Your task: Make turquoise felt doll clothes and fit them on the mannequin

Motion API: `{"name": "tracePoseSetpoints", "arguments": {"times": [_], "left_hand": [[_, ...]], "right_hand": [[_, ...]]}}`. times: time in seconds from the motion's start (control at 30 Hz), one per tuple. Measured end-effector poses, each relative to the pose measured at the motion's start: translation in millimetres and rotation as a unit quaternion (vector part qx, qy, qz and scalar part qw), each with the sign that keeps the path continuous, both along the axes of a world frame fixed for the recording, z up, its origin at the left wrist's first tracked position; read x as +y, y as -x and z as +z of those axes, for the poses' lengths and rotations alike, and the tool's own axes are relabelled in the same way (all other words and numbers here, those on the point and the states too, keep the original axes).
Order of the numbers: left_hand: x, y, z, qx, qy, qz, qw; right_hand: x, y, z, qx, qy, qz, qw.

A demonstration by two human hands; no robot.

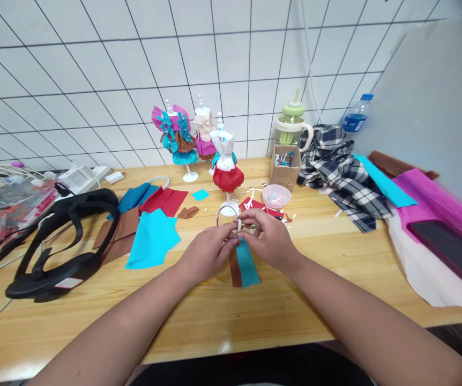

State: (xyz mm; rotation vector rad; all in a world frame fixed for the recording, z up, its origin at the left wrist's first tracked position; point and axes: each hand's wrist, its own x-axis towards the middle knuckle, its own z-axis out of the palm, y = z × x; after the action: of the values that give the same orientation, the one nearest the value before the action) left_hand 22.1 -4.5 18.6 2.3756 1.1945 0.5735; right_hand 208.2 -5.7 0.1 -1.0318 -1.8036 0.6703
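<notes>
Between my two hands stands a thin white ring on edge, which looks like a roll of tape (218, 219). My left hand (205, 247) pinches its lower right side, with thumb and forefinger close together. On the same side my right hand (273, 238) has its fingertips closed on the roll. Just below the fingertips lie a teal crepe paper strip (248, 267) and a brown strip (236, 272) side by side, their upper ends partly hidden by my hands. A small white dress form (225, 150) with a red paper skirt (228, 179) stands right behind the roll.
Two more dressed forms (183, 136) stand by the tiled wall. Crepe paper sheets (153, 238) and a black headset (64, 262) lie left. A pink bowl (276, 196), cardboard box (285, 174), jug (291, 126), checked cloth (335, 161) and dark phone-like slab (448, 257) are right.
</notes>
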Motion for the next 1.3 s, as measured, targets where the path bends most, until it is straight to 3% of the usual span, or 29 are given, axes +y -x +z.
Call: {"name": "tracePoseSetpoints", "arguments": {"times": [0.47,0.73,0.93,1.07,1.3], "left_hand": [[4.0,3.2,0.0,0.081,-0.036,-0.045,0.995],[3.7,6.2,2.8,0.034,-0.052,-0.054,0.997],[4.3,6.7,2.0,0.032,-0.067,0.001,0.997],[4.1,6.6,-1.1,0.030,-0.087,0.009,0.996],[2.4,4.3,-1.4,-0.008,-0.057,0.027,0.998]], "right_hand": [[-1.3,-2.5,2.9,-0.038,0.018,0.000,0.999],[-0.8,-3.8,4.5,0.005,0.030,-0.024,0.999],[-1.6,-1.2,3.6,0.012,0.038,-0.007,0.999],[-3.2,0.3,5.5,-0.042,-0.009,-0.008,0.999],[-7.9,2.1,8.2,-0.090,-0.055,0.001,0.994]]}}
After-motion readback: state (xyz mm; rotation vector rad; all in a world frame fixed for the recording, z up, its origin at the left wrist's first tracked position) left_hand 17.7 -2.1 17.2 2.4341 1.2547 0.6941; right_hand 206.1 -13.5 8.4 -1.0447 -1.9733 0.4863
